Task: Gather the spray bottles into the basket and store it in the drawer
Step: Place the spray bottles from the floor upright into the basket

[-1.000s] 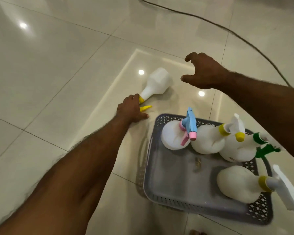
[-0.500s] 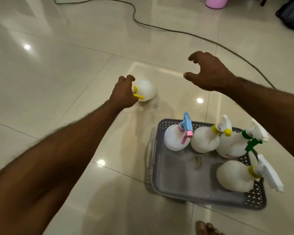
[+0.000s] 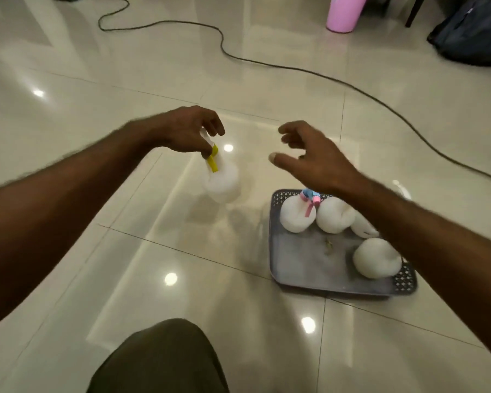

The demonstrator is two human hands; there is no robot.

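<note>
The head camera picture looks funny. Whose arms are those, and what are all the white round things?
The camera sits on a person's head and looks down, so you see their own two arms. The left hand holds a white plastic spray bottle with a yellow trigger by its top, lifted off the shiny tiled floor. The right hand is open and empty. The white round things are four more spray bottles standing in a grey plastic basket. A dark cable lies behind.
</note>
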